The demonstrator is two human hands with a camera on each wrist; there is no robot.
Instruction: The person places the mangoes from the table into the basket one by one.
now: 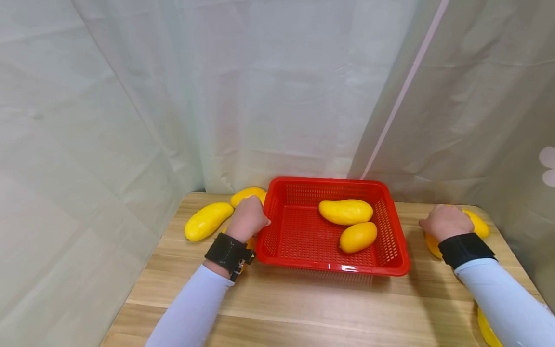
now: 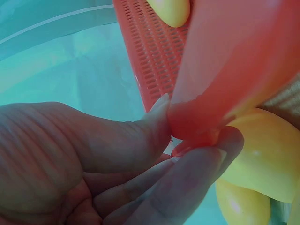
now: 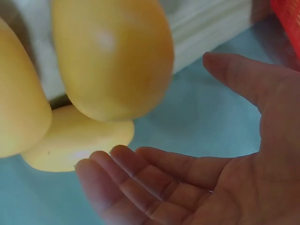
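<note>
Left hand [image 1: 248,219] in a pinch on red basket [image 1: 312,264], long axis crosswise; right hand [image 1: 448,222] wide near yellow fruit [image 3: 112,61]

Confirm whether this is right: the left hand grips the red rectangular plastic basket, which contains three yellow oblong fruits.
Wrong count: the head view shows two yellow oblong fruits in the red rectangular plastic basket, which the left hand does grip.

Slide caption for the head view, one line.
Left hand grips a red basket holding two yellow fruits; right hand is near more yellow fruit.
</note>
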